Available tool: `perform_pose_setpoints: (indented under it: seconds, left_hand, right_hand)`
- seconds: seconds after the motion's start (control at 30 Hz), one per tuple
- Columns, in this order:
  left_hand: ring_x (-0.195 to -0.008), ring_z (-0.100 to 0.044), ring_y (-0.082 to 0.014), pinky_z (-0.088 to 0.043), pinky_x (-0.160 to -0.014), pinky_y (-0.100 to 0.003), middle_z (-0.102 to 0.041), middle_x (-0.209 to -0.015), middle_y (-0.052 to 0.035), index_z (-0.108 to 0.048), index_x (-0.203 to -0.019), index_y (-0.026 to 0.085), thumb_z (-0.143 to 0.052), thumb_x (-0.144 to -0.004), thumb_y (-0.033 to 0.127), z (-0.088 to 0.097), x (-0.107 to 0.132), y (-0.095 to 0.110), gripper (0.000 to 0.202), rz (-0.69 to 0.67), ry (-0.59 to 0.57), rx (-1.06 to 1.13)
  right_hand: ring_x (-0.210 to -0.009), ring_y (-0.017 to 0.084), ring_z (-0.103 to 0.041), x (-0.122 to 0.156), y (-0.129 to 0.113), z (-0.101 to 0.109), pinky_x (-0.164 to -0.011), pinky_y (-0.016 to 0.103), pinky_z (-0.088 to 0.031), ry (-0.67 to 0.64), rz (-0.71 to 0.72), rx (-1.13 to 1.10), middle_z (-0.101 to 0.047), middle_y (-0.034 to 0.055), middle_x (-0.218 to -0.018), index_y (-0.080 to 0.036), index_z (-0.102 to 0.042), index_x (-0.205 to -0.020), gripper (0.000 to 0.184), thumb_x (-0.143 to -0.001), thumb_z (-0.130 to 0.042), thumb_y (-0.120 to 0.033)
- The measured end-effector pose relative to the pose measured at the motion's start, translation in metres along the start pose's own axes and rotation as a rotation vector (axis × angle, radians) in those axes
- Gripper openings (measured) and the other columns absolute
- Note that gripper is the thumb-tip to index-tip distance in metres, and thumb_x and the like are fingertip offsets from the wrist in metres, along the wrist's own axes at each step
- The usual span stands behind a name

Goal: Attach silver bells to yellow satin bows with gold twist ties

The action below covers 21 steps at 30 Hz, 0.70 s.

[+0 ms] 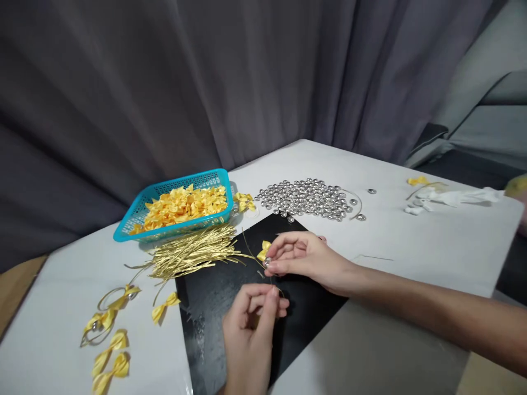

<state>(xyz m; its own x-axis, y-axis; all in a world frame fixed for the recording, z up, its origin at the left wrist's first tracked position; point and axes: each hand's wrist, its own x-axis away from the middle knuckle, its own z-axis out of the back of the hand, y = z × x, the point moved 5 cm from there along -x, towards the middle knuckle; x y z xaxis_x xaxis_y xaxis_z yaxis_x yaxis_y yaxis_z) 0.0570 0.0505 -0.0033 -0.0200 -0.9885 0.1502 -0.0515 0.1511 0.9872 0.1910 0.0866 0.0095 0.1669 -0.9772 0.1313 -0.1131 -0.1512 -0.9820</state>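
Observation:
Between the thumb and fingers of my right hand (310, 257) is a small shiny silver bell-like bead (267, 261). A yellow ribbon bow (264, 251) shows just beyond those fingertips; whether it is held or lies on the mat I cannot tell. Below and closer to me, my left hand (257, 315) is closed in a pinch on a thin gold cord (281, 293), whose end curves out past the fingers. Both hands are over a black mat (214, 307). Gold cords (193, 252) lie bundled at the mat's far left edge.
A blue basket (121, 233) full of yellow bows stands at the back left. Several silver beads (308, 198) are heaped behind the mat. Finished-looking bows with cord loops (102, 318) lie left on the white table (411, 307). White crumpled material (457, 196) lies right.

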Motion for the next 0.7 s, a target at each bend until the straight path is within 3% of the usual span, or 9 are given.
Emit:
perform_pose_setpoints:
  seconds: [0.2,0.37,0.7]
  left_hand:
    - [-0.049,-0.059,-0.0105,-0.047,-0.052,-0.018,-0.066,-0.051,0.0015,-0.065,-0.068,0.017,-0.070,-0.071,0.036,0.0021,-0.0027,-0.0012,0.020,0.032,0.010,0.019]
    - [-0.047,-0.057,-0.0088,-0.045,-0.051,-0.016,-0.065,-0.051,0.0025,-0.063,-0.069,0.017,-0.069,-0.072,0.035,0.0023,-0.0033,-0.0019,0.019,0.052,0.012,0.035]
    - [-0.046,-0.053,-0.0066,-0.042,-0.049,-0.015,-0.061,-0.048,0.0037,-0.060,-0.066,0.016,-0.070,-0.072,0.035,0.0019,-0.0086,-0.0037,0.022,0.042,-0.026,0.054]
  right_hand:
    - [-0.060,0.008,-0.062,0.0034,0.0022,-0.0048,-0.063,0.021,-0.052,0.028,-0.041,-0.053,-0.064,-0.0030,-0.062,-0.014,-0.061,-0.068,0.029,-0.050,-0.083,-0.021]
    - [-0.061,0.010,-0.065,0.0078,-0.0016,-0.0038,-0.064,0.022,-0.054,0.099,-0.015,-0.043,-0.064,-0.0027,-0.064,-0.016,-0.061,-0.069,0.029,-0.050,-0.083,-0.019]
    - [-0.064,0.010,-0.066,0.0057,-0.0005,0.0011,-0.065,0.021,-0.055,0.042,-0.010,0.004,-0.065,-0.0020,-0.067,-0.014,-0.062,-0.069,0.029,-0.050,-0.083,-0.019]
